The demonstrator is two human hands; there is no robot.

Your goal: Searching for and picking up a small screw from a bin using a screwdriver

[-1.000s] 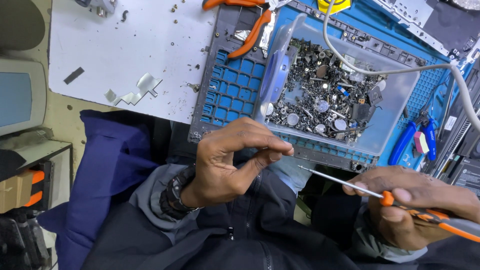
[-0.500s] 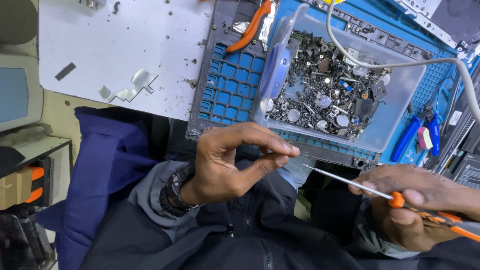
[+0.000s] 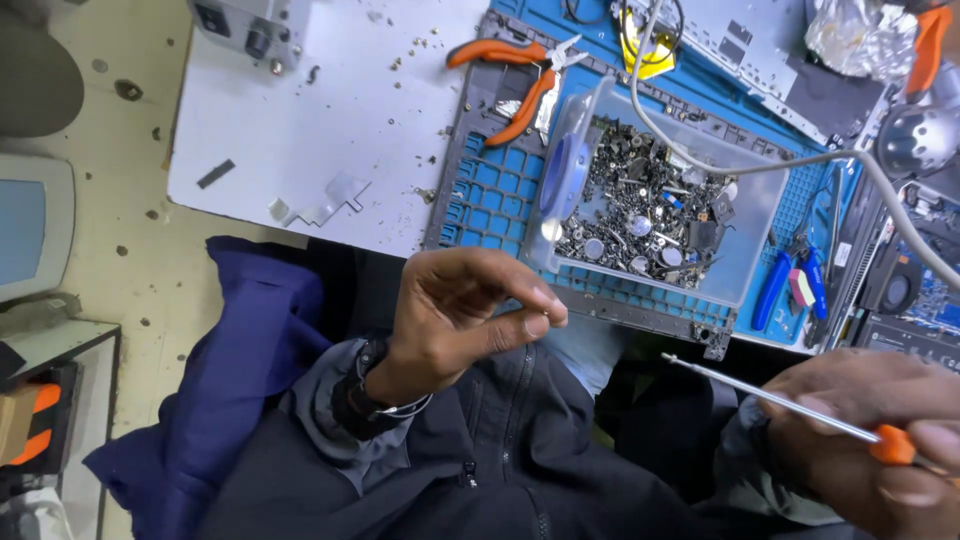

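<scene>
My left hand [image 3: 455, 320] is raised over my lap, thumb and forefinger pinched together at the tips; whatever is between them is too small to see. My right hand [image 3: 870, 450], at the lower right, grips an orange-handled screwdriver [image 3: 770, 400] whose thin metal shaft points left toward the other hand. Just beyond both hands, a clear plastic tray [image 3: 745, 265] full of small screws and metal parts rests on a blue work mat [image 3: 490, 190].
Orange-handled pliers [image 3: 515, 75] lie at the mat's far left corner. A grey cable [image 3: 800, 160] runs across the tray. Blue-handled tools [image 3: 785, 285] lie right of it, beside an opened laptop [image 3: 910, 290]. A small metal bracket [image 3: 320, 205] sits on the white tabletop.
My left hand has kept its pinch and shifted slightly. The right hand with the screwdriver has drifted a little to the right and lower.
</scene>
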